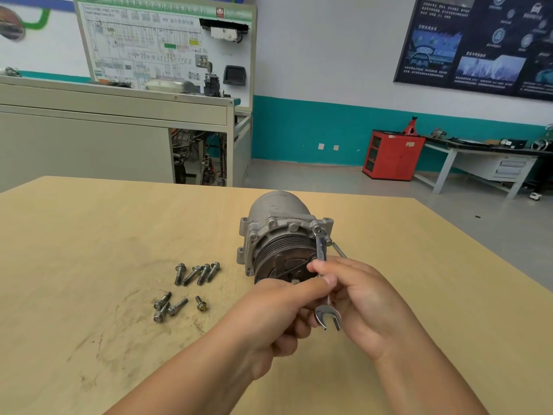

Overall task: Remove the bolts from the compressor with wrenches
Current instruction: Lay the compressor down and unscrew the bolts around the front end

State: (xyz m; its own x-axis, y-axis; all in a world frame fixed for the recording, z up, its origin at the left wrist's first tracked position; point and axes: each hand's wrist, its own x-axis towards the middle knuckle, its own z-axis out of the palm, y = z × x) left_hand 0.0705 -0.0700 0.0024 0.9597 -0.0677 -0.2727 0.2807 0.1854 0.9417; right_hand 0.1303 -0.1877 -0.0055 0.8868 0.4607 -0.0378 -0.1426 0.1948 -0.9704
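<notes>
Steel wrench (320,250) in left hand (278,319) grip, tip seemingly on bolt (317,227).

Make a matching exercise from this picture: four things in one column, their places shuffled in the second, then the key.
1. wrench
2. loose bolts
3. compressor
4. red cabinet

A. standing on the floor, far right
B. lying on the table, left of the compressor
C. pinched by the left hand and right hand
D. lying on the table, pulley toward the camera

Pairs: 1-C, 2-B, 3-D, 4-A.
</notes>
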